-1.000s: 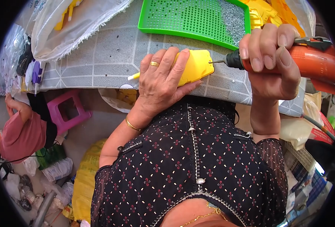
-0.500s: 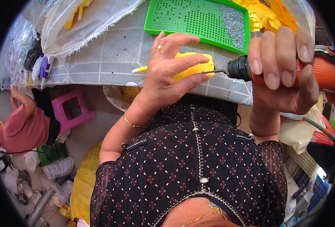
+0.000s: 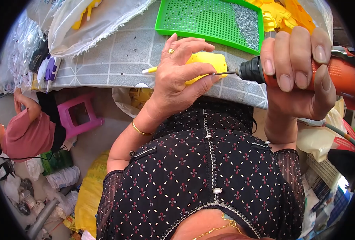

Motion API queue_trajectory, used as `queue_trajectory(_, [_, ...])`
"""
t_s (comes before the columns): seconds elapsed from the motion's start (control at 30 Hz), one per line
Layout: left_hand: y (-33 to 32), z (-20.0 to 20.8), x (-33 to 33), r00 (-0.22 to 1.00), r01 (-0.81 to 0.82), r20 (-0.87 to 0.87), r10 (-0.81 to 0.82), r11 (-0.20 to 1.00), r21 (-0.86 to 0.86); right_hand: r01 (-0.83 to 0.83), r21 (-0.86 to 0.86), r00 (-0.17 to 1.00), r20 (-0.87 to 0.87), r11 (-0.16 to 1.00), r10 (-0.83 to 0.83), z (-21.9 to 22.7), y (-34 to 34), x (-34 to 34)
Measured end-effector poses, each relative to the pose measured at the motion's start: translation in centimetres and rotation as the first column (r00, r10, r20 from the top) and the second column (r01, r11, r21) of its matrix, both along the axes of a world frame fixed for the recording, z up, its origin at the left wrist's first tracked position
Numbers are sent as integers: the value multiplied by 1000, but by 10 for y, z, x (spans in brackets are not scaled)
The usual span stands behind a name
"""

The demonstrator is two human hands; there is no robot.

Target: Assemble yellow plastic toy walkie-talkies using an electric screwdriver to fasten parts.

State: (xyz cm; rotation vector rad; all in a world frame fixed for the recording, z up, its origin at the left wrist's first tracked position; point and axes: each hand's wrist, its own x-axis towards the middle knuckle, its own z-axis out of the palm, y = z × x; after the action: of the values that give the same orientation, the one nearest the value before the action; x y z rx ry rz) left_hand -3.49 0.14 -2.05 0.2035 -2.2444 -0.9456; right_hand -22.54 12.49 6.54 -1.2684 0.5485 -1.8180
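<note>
My right hand (image 3: 293,68) is wrapped around an orange electric screwdriver (image 3: 337,78) with a black nose, its thin bit pointing left. At the bit's tip is a small metal screw (image 3: 214,73), pinched between the thumb and forefinger of my left hand (image 3: 181,72). The other left fingers are stretched out. Under and behind this hand, a yellow plastic part (image 3: 211,60) lies on the table, with a white-tipped yellow stem (image 3: 149,70) showing on the hand's other side. My palm hides the middle of the part.
A green perforated tray (image 3: 159,24) with many small screws at its right end stands beyond my hands. Yellow plastic parts (image 3: 274,16) are piled at the far right. A white woven sack (image 3: 105,26) lies far left. Another person (image 3: 27,128) sits left, near a pink stool (image 3: 81,114).
My left thumb and forefinger have drawn closer together around the screw at the bit tip. The whole view has shifted slightly; the right hand keeps its grip on the screwdriver.
</note>
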Motion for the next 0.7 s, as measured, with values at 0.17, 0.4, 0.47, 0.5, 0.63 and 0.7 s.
queue_trajectory(0.17, [2,0,-1,1000,-2,-19,2,1000,-3,16,-6,999,-30,1000,-16,0,0,0])
queue_trajectory(0.4, [4,0,-2,1000,-20,-5,20,1000,-15,16,-7,999,-31,1000,-16,0,1,1])
queue_trajectory(0.47, [5,-1,-2,1000,-18,-13,18,1000,-17,35,-7,999,-32,999,-35,0,0,4])
queue_trajectory(0.5, [5,-1,-2,1000,-19,-18,19,1000,-21,36,-5,999,-32,999,-36,0,0,4])
queue_trajectory(0.63, [6,1,-3,1000,-22,-13,21,999,-40,30,-22,997,-75,999,-32,-2,-1,2])
queue_trajectory(0.7, [7,1,-4,1000,-20,-21,19,999,-40,39,-25,996,-84,999,-41,-3,-1,2])
